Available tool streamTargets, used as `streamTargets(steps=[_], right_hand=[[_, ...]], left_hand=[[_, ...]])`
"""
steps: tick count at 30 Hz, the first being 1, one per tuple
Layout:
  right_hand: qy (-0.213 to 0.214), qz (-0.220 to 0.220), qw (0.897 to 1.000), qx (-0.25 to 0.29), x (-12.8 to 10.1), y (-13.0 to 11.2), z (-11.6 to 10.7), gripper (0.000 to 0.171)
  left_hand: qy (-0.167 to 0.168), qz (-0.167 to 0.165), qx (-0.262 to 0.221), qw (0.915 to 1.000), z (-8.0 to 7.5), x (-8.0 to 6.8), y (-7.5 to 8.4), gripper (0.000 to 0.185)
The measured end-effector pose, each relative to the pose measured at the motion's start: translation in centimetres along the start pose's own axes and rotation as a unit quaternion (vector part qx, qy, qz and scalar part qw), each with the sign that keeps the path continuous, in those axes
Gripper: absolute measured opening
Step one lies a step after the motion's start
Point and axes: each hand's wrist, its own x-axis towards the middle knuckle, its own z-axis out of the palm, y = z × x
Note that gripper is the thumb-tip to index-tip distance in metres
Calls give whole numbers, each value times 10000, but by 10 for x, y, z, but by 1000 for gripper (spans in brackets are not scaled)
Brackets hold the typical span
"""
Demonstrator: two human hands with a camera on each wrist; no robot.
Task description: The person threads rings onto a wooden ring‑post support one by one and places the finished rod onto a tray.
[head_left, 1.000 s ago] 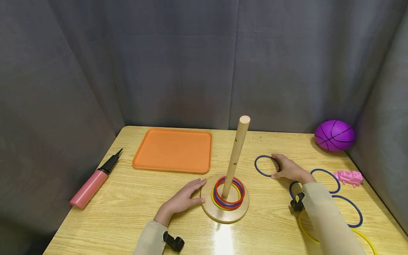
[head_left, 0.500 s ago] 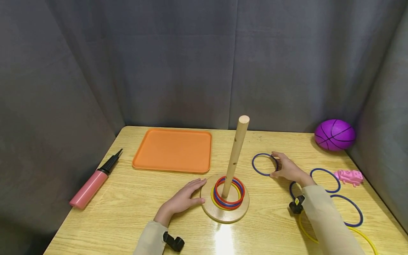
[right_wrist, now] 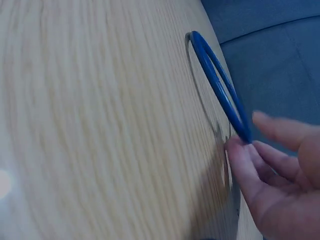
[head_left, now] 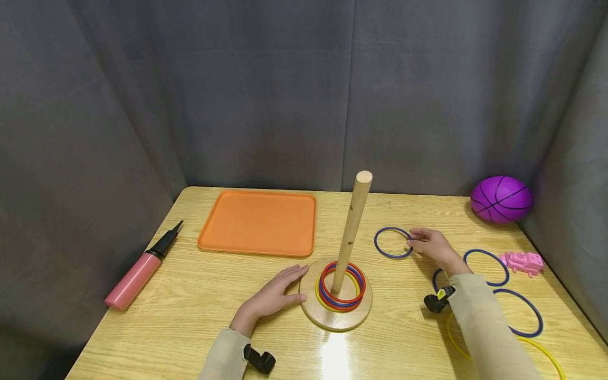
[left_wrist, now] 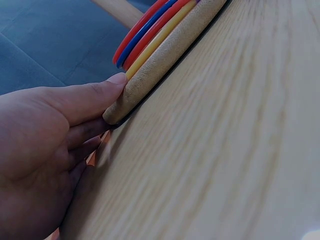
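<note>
Thin yellow ring (head_left: 546, 352) nearest, partly hidden by R sleeve (head_left: 489, 327); 3 slim blue rings (head_left: 540, 319) near it. LH (head_left: 273, 300): fingers straight & relaxed, touching edge of round wooden base (head_left: 337, 322), smooth top, grainier side. Cylindrical wood peg (head_left: 350, 237) w/ small holes rises from it, stacked rings (head_left: 362, 293) around its foot (red, blue, red, yellow, top down). Pink pump (head_left: 135, 279), black nozzle, at L. Pink toy (head_left: 522, 263) at R. RH (head_left: 434, 247): fingers pinch edge of single blue ring (right_wrist: 220, 95), R of peg, tilted, shadow beneath. Orange rect. tray (head_left: 258, 224), raised lip; purple ball (head_left: 501, 199), black seams. Counter (head_left: 180, 338): pale wood grain, rounded corner, glare spot. Grey fabric curtains (head_left: 266, 95) behind & both sides.
</note>
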Motion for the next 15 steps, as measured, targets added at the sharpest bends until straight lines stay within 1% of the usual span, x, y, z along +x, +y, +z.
streamTargets(steps=[3, 5, 8, 10, 15], right_hand=[[173, 287, 9976, 603, 0, -2, 2, 50], [264, 433, 9950, 864, -1, -4, 3, 46], [366, 570, 9928, 984, -3, -7, 3, 43], [441, 588, 9924, 987, -6, -9, 2, 42], [634, 469, 9915, 1032, -14, -22, 2, 44]], left_hand=[[4, -20, -4, 10000, 0, -1, 0, 69], [-1, -28, -17, 10000, 0, -1, 0, 69], [-15, -29, -30, 10000, 0, -1, 0, 69], [-20, -31, -32, 10000, 1, -1, -1, 70], [-15, -37, -4, 10000, 1, 0, -2, 69]])
